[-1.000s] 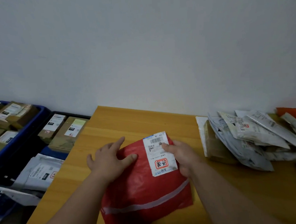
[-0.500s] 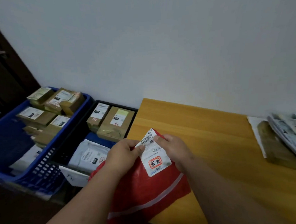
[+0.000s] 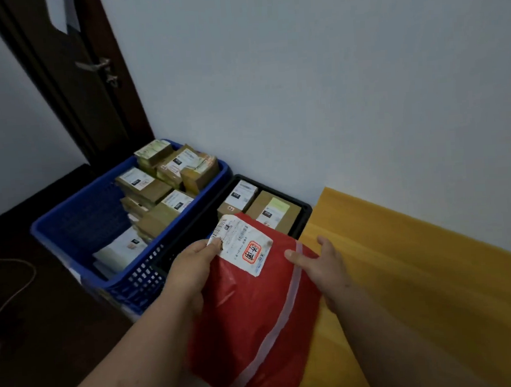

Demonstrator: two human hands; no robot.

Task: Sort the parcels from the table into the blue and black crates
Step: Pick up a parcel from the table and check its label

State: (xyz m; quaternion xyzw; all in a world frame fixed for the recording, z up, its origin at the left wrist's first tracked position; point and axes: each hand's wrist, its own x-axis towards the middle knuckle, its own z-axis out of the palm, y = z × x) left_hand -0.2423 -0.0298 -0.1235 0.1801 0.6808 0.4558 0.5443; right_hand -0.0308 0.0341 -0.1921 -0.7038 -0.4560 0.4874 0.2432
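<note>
My left hand [image 3: 190, 272] pinches the upper left corner of the red plastic mailer bag [image 3: 256, 319], thumb on its white shipping label [image 3: 244, 246]. My right hand [image 3: 324, 267] is spread loose, thumb touching the bag's right edge. Bag held over the yellow wooden table [image 3: 417, 273] edge, beside the black plastic crate [image 3: 304, 209]. Blue plastic crate [image 3: 79, 222] further left, full of brown boxes.

left hand [image 3: 190, 267] grips red parcel [image 3: 256, 319] | above black crate [image 3: 304, 209]
</note>
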